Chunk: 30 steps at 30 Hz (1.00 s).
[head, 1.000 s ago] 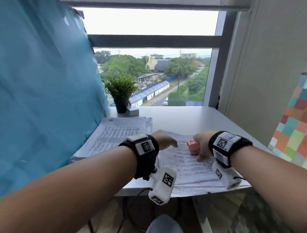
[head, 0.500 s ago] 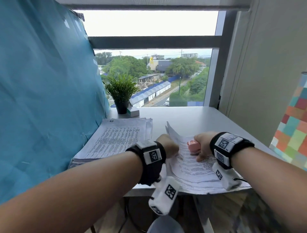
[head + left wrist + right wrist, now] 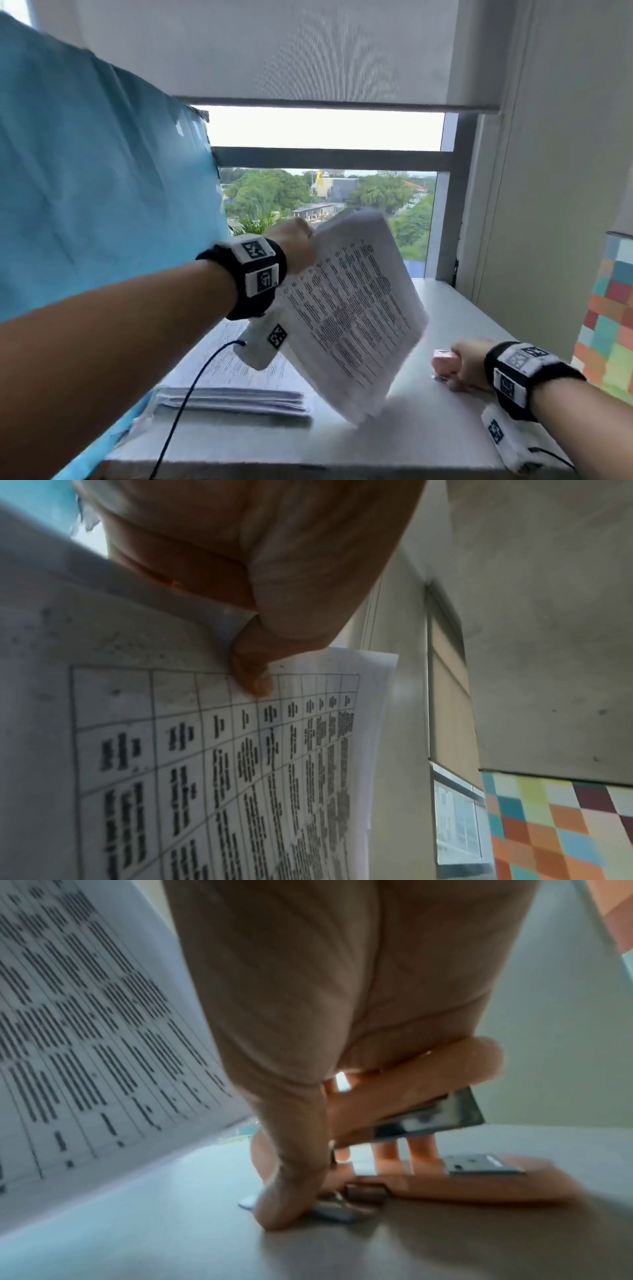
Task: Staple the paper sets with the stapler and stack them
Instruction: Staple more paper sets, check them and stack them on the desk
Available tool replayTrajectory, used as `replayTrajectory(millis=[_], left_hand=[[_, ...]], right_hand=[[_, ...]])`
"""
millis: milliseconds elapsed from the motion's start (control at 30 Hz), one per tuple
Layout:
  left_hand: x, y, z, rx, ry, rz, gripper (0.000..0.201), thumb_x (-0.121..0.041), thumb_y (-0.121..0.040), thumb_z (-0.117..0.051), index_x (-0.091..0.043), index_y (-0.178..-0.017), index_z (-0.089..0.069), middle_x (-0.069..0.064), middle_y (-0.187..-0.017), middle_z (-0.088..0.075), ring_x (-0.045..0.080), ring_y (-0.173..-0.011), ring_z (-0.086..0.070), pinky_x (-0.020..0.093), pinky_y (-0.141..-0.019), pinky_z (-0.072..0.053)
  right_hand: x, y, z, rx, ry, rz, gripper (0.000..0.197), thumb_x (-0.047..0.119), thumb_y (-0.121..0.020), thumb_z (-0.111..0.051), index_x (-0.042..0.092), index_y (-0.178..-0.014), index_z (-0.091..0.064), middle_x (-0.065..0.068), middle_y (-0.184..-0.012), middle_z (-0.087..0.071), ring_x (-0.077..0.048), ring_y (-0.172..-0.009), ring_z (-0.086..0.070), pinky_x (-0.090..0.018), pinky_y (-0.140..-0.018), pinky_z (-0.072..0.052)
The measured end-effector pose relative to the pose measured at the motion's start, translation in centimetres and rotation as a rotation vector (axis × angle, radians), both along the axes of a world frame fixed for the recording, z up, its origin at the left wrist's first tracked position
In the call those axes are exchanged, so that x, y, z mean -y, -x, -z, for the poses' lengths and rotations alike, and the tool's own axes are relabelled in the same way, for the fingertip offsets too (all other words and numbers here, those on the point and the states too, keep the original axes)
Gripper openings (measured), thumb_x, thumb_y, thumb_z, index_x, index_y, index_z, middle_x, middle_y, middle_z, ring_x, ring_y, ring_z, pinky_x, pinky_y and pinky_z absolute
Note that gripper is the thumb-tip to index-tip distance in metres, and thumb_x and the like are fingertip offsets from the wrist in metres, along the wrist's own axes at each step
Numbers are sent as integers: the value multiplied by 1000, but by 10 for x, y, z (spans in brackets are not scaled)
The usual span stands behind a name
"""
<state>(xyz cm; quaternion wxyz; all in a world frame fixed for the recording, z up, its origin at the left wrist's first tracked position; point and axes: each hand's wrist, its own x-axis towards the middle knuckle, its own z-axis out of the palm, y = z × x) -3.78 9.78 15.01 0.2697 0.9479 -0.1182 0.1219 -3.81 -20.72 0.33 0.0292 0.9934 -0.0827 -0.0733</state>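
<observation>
My left hand [image 3: 294, 245] pinches a printed paper set [image 3: 356, 308] by its top corner and holds it up, tilted, above the white table [image 3: 445, 308]. In the left wrist view the thumb [image 3: 251, 674] presses on the sheet [image 3: 212, 764], which shows a printed grid. On the table at the right, my right hand [image 3: 469, 365] grips the pink stapler [image 3: 443, 363]. The right wrist view shows the stapler [image 3: 428, 1123] resting on the table with its jaws apart, fingers curled round its top arm. A flat stack of papers [image 3: 236, 387] lies on the table's left side.
A blue sheet [image 3: 96, 192] hangs along the left. A window [image 3: 325, 192] and a roller blind [image 3: 274, 51] stand behind the table, and a small potted plant [image 3: 253, 222] shows behind my left hand. A multicoloured checkered panel [image 3: 609, 322] stands at the right.
My left hand has lifted the paper set off the table and swung it up and left. The stapler and right hand have stayed on the table. The head view has tilted upward.
</observation>
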Motion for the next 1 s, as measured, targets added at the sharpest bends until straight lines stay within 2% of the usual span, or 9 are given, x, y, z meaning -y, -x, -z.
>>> replayTrajectory(millis=[100, 167, 267, 400, 567, 633, 733, 867, 1000], left_hand=[[-11, 0, -28, 87, -59, 20, 19, -4, -90, -51, -12, -74, -57, -1, -65, -52, 13, -54, -50, 18, -41, -41], [-11, -1, -37, 120, -118, 37, 23, -1, -88, -52, -15, -69, -53, -1, -65, -52, 13, -56, -52, 19, -43, -44], [1, 2, -40, 147, -165, 112, 26, -5, -89, -56, -21, -69, -56, 2, -76, -64, 19, -70, -65, 29, -64, -59], [10, 2, -36, 254, -130, 201, 5, -21, -91, -63, -17, -89, -65, 1, -89, -69, 15, -80, -66, 27, -74, -56], [-12, -23, 3, 341, 350, 103, 93, -44, -68, -83, -18, -142, -32, 7, -145, -44, 24, -128, -45, 40, -106, -40], [-17, -33, 28, 196, 572, 113, 108, -47, -61, -86, -20, -146, -24, 11, -148, -39, 24, -129, -43, 40, -107, -39], [-8, -45, 61, -112, 751, 269, 118, -52, -55, -89, -24, -149, -23, 4, -125, -58, 13, -109, -55, 37, -95, -47], [20, -44, 85, -173, 988, 419, 71, -24, -62, -87, -11, -124, -57, 7, -112, -72, 25, -106, -68, 39, -91, -53], [38, -39, 107, -99, 1030, 357, 19, -9, -77, -79, -12, -94, -72, 8, -94, -75, 21, -87, -70, 27, -76, -57]], right_hand=[[-4, -3, -26, 248, -304, -57, 94, 70, -69, -67, 21, -144, -36, -2, -145, -45, -19, -131, -44, -29, -106, -37], [-16, 1, -54, 466, -681, -206, 99, 72, -62, -71, 28, -143, -34, 4, -138, -46, -15, -129, -43, -35, -106, -36], [-39, 6, -85, 554, -981, -354, 72, 53, -62, -82, 24, -122, -57, 9, -120, -62, -10, -109, -59, -37, -98, -47], [-52, 6, -86, 743, -1096, -360, 40, 31, -68, -83, -3, -82, -68, -14, -76, -69, -33, -72, -66, -35, -64, -58], [-38, 11, -68, 827, -1341, -230, 42, 28, -65, -86, -4, -86, -69, -24, -93, -70, -38, -87, -69, -48, -77, -59], [-30, 8, -63, 849, -1386, -187, 64, 44, -54, -90, -5, -87, -68, -29, -96, -68, -42, -88, -67, -54, -79, -57], [-28, 7, -67, 846, -1437, -212, 72, 49, -49, -89, -4, -92, -67, -30, -98, -66, -45, -90, -66, -58, -81, -55], [-33, 7, -62, 747, -1462, -274, 75, 51, -46, -90, 16, -107, -66, -9, -96, -75, -29, -91, -71, -48, -86, -56], [-41, 9, -45, 798, -1442, -184, 59, 48, -54, -88, 21, -99, -61, -11, -93, -71, -26, -86, -69, -40, -75, -58]])
